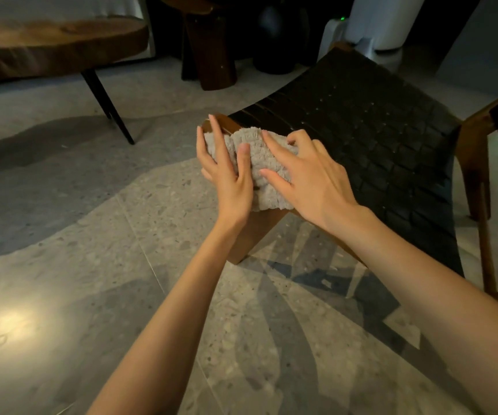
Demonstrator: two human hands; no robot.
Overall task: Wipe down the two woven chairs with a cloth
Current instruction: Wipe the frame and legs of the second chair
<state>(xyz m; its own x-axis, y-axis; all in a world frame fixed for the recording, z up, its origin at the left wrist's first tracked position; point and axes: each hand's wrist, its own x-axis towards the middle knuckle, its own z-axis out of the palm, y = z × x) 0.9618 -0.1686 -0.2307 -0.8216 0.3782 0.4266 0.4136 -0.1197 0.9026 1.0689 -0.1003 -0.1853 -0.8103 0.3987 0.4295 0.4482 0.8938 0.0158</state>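
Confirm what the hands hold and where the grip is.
The cloth, over a front corner of the chair. Left hand flat on its left end, right hand on its right half; pressed, not visibly pinched.

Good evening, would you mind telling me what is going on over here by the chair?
A person is wiping a woven chair with a grey, fluffy cloth. The cloth lies over the front corner of the chair, where the wooden frame meets the black woven seat. The left hand rests against the cloth's left side with straight fingers. The right hand presses down on the cloth with fingers spread. The rest of the seat is uncovered.
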